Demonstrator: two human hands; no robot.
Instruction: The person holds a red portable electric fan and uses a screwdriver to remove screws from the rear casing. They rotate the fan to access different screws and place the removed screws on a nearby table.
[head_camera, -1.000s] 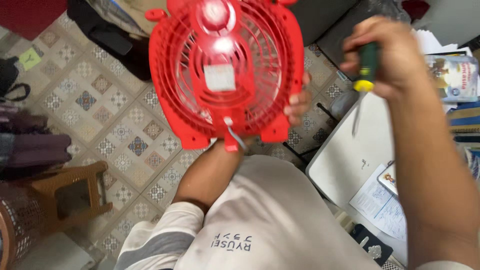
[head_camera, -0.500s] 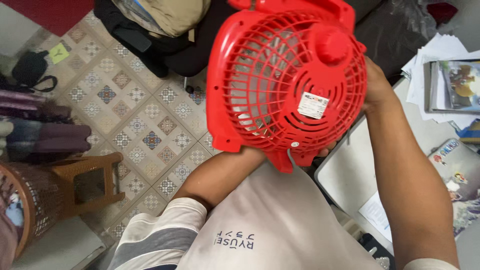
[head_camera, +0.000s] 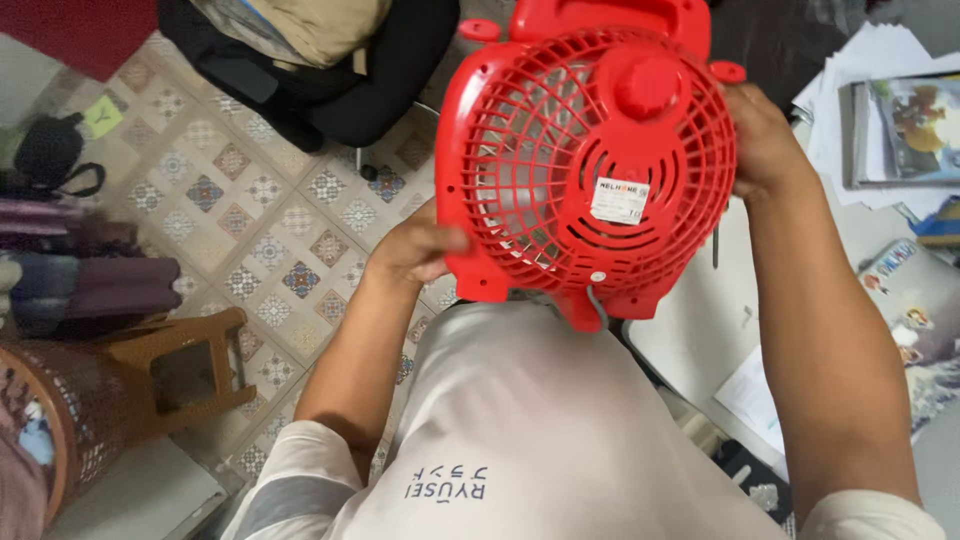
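The scene is lit evenly by soft, diffuse light, so that only faint shadows are cast on the patterned floor (head_camera: 270, 230) and beneath the brown stool (head_camera: 180, 370). The red fan (head_camera: 590, 165) is rendered in strongly saturated colour with mild highlights on its central hub, while the white papers (head_camera: 860, 120) at the upper right are close to overexposed. Slight softness is seen across the whole frame, detail is smeared at the left edge near the woven basket (head_camera: 50, 430), and the forearm below the right hand (head_camera: 765, 140) is stretched by wide-angle distortion.
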